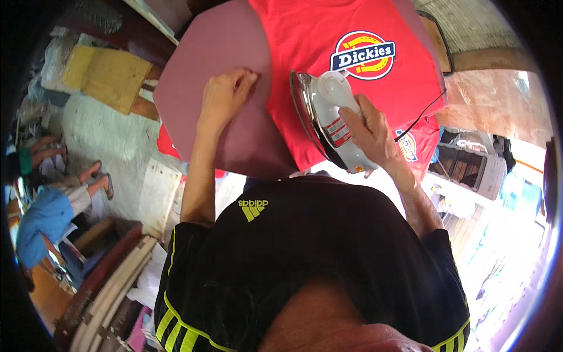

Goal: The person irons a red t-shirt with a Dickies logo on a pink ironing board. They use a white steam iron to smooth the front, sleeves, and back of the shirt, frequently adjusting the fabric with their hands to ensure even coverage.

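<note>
A red shirt (302, 35) with a round yellow, blue and white print lies spread over a mauve padded ironing board (205, 44). My right hand (372, 132) is wrapped round the handle of a white and grey iron (328, 105). The iron is tilted, its metal soleplate turned to the left and its tip pointing away from me. Whether it touches the cloth I cannot tell. My left hand (226, 97) is over the bare part of the board, left of the shirt's edge, with its fingers curled in and nothing visible in them.
A dark cord (423, 119) runs across the shirt right of the iron. More red cloth with a similar print (407, 146) hangs at the board's near right. A grey plastic crate (469, 164) stands further right. Another person in blue (44, 220) is at the far left.
</note>
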Demonstrator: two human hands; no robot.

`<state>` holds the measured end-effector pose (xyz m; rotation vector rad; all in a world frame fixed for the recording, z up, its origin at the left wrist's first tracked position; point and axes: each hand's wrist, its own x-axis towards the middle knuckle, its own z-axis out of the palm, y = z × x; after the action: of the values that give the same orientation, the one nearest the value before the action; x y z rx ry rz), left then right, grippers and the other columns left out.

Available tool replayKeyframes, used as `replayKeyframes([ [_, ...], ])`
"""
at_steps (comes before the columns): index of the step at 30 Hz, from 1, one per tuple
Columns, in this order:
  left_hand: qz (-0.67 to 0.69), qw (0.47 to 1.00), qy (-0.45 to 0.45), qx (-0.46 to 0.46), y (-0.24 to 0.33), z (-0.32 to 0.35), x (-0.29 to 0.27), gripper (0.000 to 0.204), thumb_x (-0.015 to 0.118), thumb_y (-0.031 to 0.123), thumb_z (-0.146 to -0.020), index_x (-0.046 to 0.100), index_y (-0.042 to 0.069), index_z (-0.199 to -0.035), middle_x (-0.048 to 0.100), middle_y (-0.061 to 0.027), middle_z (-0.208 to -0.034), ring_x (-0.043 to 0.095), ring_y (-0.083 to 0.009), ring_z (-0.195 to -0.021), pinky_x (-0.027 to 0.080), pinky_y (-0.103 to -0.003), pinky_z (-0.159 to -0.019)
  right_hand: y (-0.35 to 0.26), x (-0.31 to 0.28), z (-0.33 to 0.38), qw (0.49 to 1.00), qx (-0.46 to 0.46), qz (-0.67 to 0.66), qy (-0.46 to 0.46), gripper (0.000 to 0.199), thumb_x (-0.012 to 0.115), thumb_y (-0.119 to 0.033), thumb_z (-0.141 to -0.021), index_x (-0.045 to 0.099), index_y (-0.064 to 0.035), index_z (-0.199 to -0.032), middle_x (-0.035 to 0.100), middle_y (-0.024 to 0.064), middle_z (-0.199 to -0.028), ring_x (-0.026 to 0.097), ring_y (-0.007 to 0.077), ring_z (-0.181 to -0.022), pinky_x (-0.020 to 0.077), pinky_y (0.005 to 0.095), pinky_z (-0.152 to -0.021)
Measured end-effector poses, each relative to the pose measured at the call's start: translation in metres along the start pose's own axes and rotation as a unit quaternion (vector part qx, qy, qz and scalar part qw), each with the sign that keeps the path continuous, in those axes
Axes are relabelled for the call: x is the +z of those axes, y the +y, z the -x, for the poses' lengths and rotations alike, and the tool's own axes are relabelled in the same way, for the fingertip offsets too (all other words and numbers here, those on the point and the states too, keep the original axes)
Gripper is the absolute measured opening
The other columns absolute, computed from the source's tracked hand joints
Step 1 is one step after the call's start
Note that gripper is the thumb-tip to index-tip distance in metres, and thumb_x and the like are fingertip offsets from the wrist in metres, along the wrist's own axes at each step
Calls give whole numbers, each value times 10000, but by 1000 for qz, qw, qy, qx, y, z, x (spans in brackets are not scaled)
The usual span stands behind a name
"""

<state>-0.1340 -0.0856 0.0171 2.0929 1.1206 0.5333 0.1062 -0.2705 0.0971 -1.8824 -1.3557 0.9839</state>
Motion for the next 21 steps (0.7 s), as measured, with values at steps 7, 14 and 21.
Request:
replayKeyframes([
  [7, -190, 868, 373, 268, -47, -181, 17, 312, 634, 327, -923, 671, 46, -1055, 697, -154, -941, 643, -365, -942, 498, -460, -849, -52, 50, -9, 998, 18, 28, 44, 276, 520, -222, -1012, 468, 41, -1076, 601, 258, -734, 687, 327, -685, 505, 435, -599],
  [14, -60, 956, 213, 194, -101, -264, 28, 394, 625, 430, -904, 611, 37, -929, 652, -193, -975, 614, -402, -929, 479, -495, -819, -28, 79, -13, 990, -22, 84, 109, 264, 564, -145, -980, 481, 67, -1114, 593, 270, -766, 672, 368, -697, 503, 445, -591],
  [21, 1, 957, 255, 136, -112, -284, 22, 304, 617, 336, -897, 607, 34, -862, 656, -215, -865, 641, -417, -864, 491, -485, -757, -37, 71, -88, 971, -129, 129, 156, 193, 576, -99, -971, 526, 61, -1065, 593, 264, -811, 642, 376, -680, 457, 433, -526],
])
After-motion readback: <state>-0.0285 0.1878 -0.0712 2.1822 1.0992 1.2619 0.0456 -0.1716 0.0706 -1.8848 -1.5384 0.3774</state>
